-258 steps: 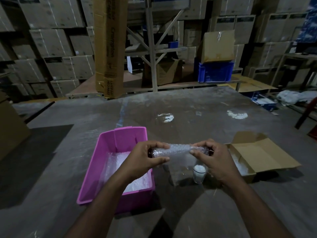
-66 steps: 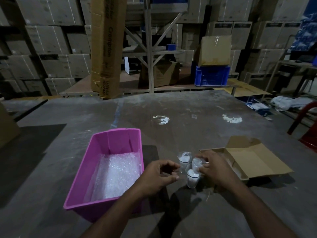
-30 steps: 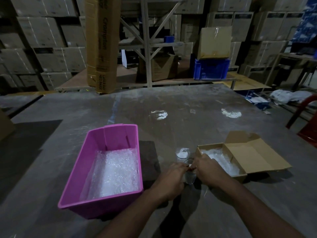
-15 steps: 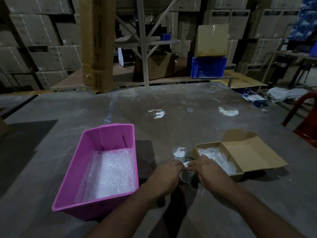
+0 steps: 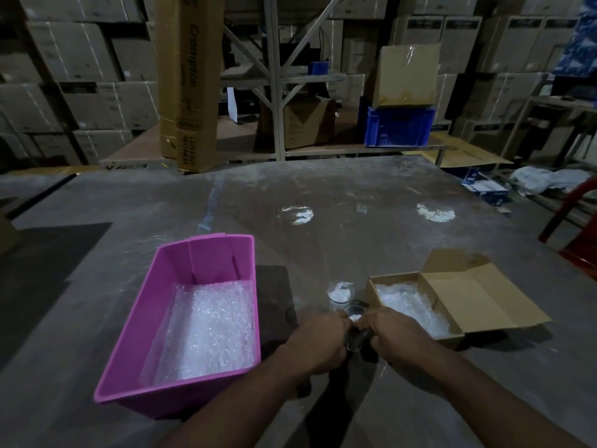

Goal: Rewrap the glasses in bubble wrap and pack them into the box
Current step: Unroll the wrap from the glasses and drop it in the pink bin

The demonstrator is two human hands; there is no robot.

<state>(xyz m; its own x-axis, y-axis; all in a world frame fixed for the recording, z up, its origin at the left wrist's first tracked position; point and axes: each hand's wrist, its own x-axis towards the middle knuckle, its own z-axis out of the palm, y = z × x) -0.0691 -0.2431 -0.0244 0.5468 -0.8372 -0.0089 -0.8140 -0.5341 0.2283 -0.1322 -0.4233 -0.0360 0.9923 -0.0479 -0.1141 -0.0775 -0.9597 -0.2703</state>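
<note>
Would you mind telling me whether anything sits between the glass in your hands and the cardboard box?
Nothing visible does. The near glass, held between the left hand and right hand, sits right beside the open cardboard box; the second glass stands behind it, off the path.

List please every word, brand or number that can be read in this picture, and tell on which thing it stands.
"Crompton": printed lengthwise on the tall cardboard carton that stands behind the table.
Dark print lower on the same carton: too blurred to read.
Dark labels on the stacked cartons behind: too small to read.
Pink bin and open cardboard box: no text.
</note>
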